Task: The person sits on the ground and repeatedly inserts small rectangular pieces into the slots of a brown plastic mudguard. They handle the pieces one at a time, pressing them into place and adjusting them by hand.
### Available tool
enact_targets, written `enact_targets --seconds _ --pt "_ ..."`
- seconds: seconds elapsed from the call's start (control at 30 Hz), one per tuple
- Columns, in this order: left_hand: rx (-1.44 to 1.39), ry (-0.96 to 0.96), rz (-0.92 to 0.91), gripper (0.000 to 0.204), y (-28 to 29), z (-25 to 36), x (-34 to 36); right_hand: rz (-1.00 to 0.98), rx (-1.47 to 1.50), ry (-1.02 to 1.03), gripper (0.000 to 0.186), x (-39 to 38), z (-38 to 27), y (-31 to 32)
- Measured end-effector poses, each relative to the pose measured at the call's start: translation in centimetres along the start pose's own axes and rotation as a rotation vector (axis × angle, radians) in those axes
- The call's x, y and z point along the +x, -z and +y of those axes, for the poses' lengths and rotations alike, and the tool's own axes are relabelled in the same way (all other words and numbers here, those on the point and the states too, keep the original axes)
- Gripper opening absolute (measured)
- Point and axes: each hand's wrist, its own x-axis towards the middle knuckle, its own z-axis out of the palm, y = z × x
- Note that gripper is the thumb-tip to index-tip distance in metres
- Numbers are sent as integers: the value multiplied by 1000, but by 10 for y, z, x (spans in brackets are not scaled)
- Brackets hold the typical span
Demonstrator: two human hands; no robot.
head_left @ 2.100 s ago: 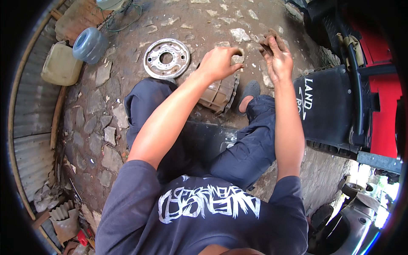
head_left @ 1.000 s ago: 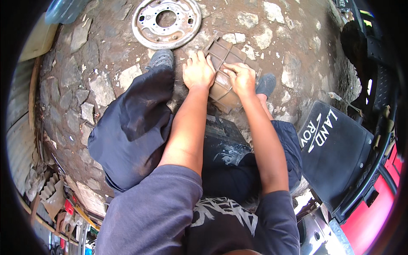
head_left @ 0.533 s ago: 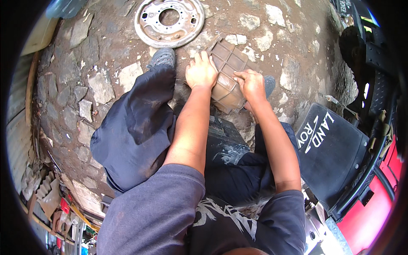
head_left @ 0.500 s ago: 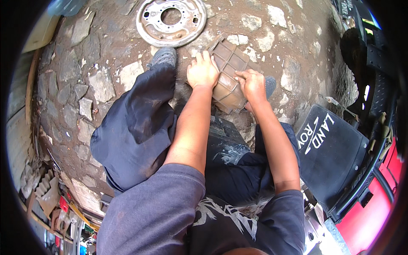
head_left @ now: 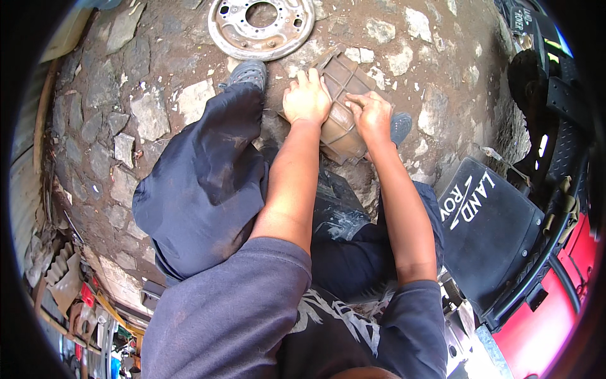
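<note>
A brown, ribbed metal casing (head_left: 339,131) lies tilted on the ground between my feet. Along its left edge my left hand (head_left: 307,98) is clasped, with the fingers over the rim and the thumb hidden. My right hand (head_left: 374,117) is over the casing's right half, its fingers curled and the thumb and index finger pinched near the ribs. Whatever small thing that pinch may hold is too small to make out. The casing's underside cannot be seen.
A round metal brake backing plate (head_left: 284,47) lies beyond my left foot. At right are a black mud flap (head_left: 495,234) and a red vehicle panel (head_left: 543,328). Scrap parts (head_left: 82,316) are piled at the lower left. Uneven stones (head_left: 151,114) stud the dirt ground.
The view has shifted slightly. My right hand has slid a little to the left across the ribs of the casing. My left hand keeps its place on the edge.
</note>
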Motion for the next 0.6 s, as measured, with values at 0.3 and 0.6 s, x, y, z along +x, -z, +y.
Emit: enact_targets --seconds 0.3,0.6 --pt "-9 -10 86 33 -10 -3 -2 -54 -54 -91 23 -9 1 16" --pt "-6 -10 73 30 -8 -4 1 -163 -103 -43 24 3 5 20"
